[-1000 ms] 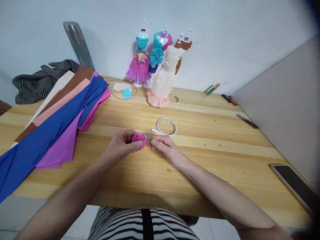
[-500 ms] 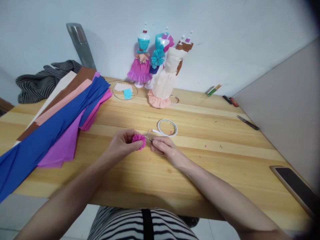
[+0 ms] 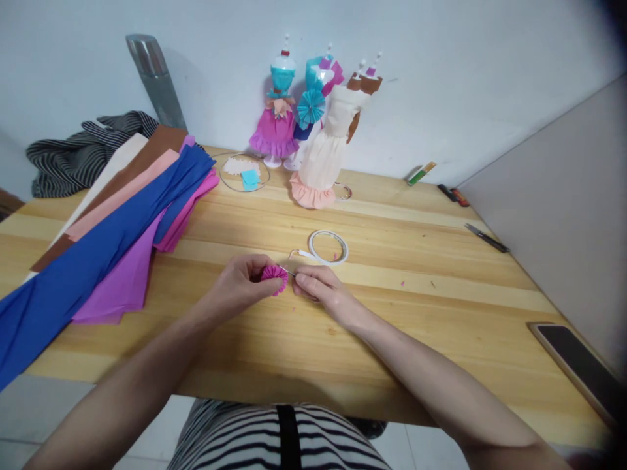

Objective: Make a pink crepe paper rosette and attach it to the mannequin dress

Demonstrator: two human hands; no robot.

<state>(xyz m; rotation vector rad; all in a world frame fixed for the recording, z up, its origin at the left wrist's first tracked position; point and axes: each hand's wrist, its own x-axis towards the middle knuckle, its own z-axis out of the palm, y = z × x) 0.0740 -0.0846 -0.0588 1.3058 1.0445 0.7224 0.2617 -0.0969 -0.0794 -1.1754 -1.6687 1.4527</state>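
My left hand (image 3: 245,277) pinches a round pleated pink paper rosette (image 3: 278,275) between thumb and fingers, its ridged face turned up over the table. To its right, my right hand (image 3: 318,285) is closed on a thin pointed metal tool (image 3: 289,270). The tool's tip reaches the rosette's upper right edge; its grip is hidden in my fingers, so I cannot tell its exact kind. Just beyond the hands lies a roll of white double-sided tape (image 3: 329,247), with a short loose end trailing left.
Folded crepe paper sheets (image 3: 112,222) cover the table's left side, beside a striped cloth (image 3: 83,153). Three small dress forms (image 3: 318,156) in paper outfits stand near the wall. At the right lie a dark-handled blade tool (image 3: 487,238) and a phone (image 3: 578,359).
The rosette has tilted and shifted slightly right in my left hand. The metal tool's tip has moved a little against the rosette's edge. Both hands keep their hold.
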